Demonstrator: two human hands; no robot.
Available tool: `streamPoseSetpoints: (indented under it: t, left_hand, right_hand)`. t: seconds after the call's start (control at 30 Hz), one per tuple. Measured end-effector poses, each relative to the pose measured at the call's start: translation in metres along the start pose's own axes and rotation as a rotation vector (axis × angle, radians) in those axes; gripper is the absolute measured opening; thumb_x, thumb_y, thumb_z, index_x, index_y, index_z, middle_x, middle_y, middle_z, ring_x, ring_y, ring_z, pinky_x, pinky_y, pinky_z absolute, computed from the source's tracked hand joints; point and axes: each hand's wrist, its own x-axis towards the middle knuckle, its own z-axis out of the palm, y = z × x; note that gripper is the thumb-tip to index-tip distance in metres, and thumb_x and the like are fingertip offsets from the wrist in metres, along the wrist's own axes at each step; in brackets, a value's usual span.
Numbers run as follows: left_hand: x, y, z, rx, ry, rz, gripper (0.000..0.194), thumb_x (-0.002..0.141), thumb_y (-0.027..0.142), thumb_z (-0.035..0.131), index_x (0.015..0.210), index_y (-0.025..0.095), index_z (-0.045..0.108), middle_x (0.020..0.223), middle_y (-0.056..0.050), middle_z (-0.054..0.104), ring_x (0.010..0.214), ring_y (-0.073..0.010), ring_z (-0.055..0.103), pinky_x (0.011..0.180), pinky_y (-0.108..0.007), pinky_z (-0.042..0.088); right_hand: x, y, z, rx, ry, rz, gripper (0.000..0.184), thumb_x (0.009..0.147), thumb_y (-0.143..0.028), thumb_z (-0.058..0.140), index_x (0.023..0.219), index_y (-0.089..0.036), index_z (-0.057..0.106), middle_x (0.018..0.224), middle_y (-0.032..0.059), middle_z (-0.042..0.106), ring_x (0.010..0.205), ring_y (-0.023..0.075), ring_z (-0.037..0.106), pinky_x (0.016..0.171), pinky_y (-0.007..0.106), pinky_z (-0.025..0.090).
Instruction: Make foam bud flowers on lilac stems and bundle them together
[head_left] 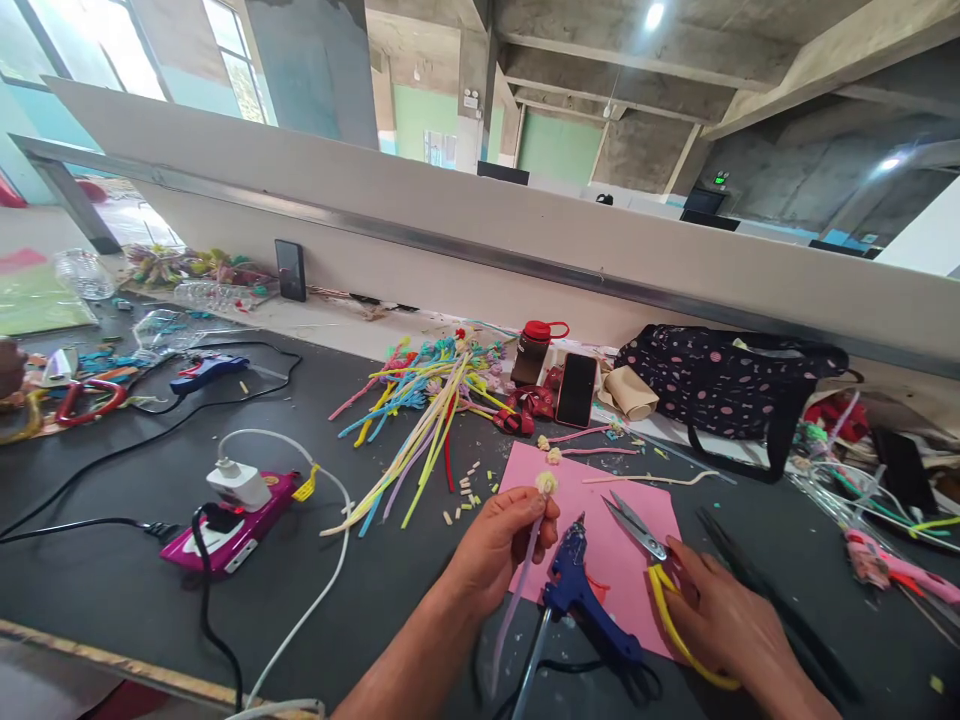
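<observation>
Two things were in hand as I watched from my distant post: a pale yellow flower (547,483) on a lilac stem (519,615), and a pair of scissors (636,524). My left hand (517,530) had its thumb and fingers pressed together, pinching the stem just below the flower, which stood near the upper middle of a pink sheet (630,610). The stem hung down past the palm. My right hand (720,610) had its fingers around the yellow handles, and the blades pointed away, slightly parted, over the sheet. Between both hands I saw a blue glue gun (585,595), its nozzle pointing away from me. Two finished-looking pale blossoms (553,456) on pink stems lay at the sheet's far edge. Beyond, to the left, a bundle of coloured pipe cleaners (431,410) fanned across the dark table (112,620). A smartphone (576,390) leaned upright near a patterned bag (735,385), and a magenta power strip (255,525) lay well to the left.
</observation>
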Motion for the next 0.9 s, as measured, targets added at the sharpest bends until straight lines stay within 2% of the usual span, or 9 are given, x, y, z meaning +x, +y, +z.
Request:
streamPoseSetpoints:
  t: [0.17, 0.33, 0.5, 0.77, 0.9]
  left_hand:
    - [-0.002, 0.0, 0.003, 0.072, -0.005, -0.036, 0.02, 0.071, 0.032, 0.064, 0.068, 0.012, 0.065, 0.055, -0.003, 0.058, 0.047, -0.0081, 0.047, 0.046, -0.019, 0.031]
    - [-0.005, -0.001, 0.004, 0.139, -0.065, -0.076, 0.022, 0.07, 0.033, 0.065, 0.069, 0.011, 0.066, 0.055, -0.004, 0.06, 0.046, -0.0082, 0.047, 0.046, -0.02, 0.032]
    - [-0.006, -0.001, 0.005, 0.258, -0.119, 0.005, 0.021, 0.07, 0.033, 0.065, 0.071, 0.012, 0.068, 0.056, -0.004, 0.06, 0.048, -0.009, 0.047, 0.05, -0.021, 0.035]
    - [-0.008, 0.001, 0.011, 0.403, -0.127, 0.094, 0.017, 0.07, 0.029, 0.064, 0.065, 0.014, 0.067, 0.056, -0.002, 0.056, 0.052, -0.0098, 0.044, 0.053, -0.021, 0.035]
    - [-0.008, 0.0, 0.012, 0.458, -0.105, 0.163, 0.013, 0.07, 0.026, 0.065, 0.069, 0.014, 0.069, 0.063, -0.002, 0.057, 0.057, -0.0107, 0.046, 0.055, -0.021, 0.035]
  right_hand:
    - [-0.002, -0.003, -0.005, -0.066, 0.003, -0.063, 0.047, 0.083, -0.041, 0.039, 0.127, -0.027, 0.043, 0.102, 0.007, 0.061, 0.078, 0.0245, 0.065, 0.054, 0.029, 0.042]
    - [-0.003, -0.005, -0.007, -0.102, 0.025, -0.073, 0.045, 0.082, -0.038, 0.042, 0.125, -0.027, 0.045, 0.098, 0.0071, 0.062, 0.074, 0.0242, 0.065, 0.05, 0.027, 0.037]
    - [-0.004, -0.007, -0.008, -0.114, 0.029, -0.084, 0.044, 0.082, -0.037, 0.042, 0.124, -0.026, 0.046, 0.098, 0.0076, 0.061, 0.077, 0.0237, 0.064, 0.052, 0.026, 0.037]
    - [-0.007, -0.008, -0.002, -0.028, 0.117, 0.012, 0.052, 0.081, -0.039, 0.043, 0.131, -0.024, 0.038, 0.107, 0.0096, 0.058, 0.085, 0.0241, 0.062, 0.063, 0.03, 0.043]
    - [-0.008, -0.006, 0.0, -0.008, 0.111, -0.014, 0.048, 0.081, -0.038, 0.045, 0.127, -0.025, 0.043, 0.109, 0.0083, 0.058, 0.088, 0.023, 0.061, 0.067, 0.029, 0.042]
